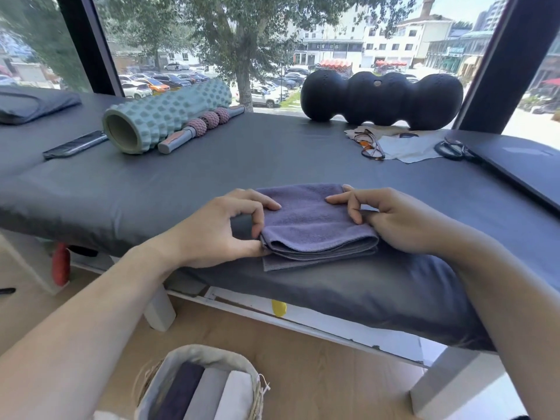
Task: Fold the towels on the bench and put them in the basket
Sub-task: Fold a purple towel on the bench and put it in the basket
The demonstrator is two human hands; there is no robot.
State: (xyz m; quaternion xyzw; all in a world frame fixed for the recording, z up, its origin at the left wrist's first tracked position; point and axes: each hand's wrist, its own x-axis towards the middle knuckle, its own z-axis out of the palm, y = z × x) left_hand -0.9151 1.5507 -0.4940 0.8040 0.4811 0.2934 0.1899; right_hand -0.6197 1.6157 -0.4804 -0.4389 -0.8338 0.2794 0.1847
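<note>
A purple-grey towel [312, 225] lies folded in several layers on the dark padded bench [212, 177], near its front edge. My left hand [224, 225] pinches the towel's left edge between thumb and fingers, with the index finger lying on top. My right hand [385, 216] holds the right edge, its fingers curled at the fold and the index finger stretched over the top. On the floor below stands a woven basket [194, 356] with a cloth lining. It holds three folded towels side by side: dark purple, grey and white.
On the bench's far side lie a green foam roller [163, 113], a pink massage stick [200, 125], a phone [75, 145], a black peanut-shaped roller [381, 98], glasses [369, 145] on a cloth, and scissors [451, 150]. A dark laptop [521, 165] lies at the right. White bench legs stand below.
</note>
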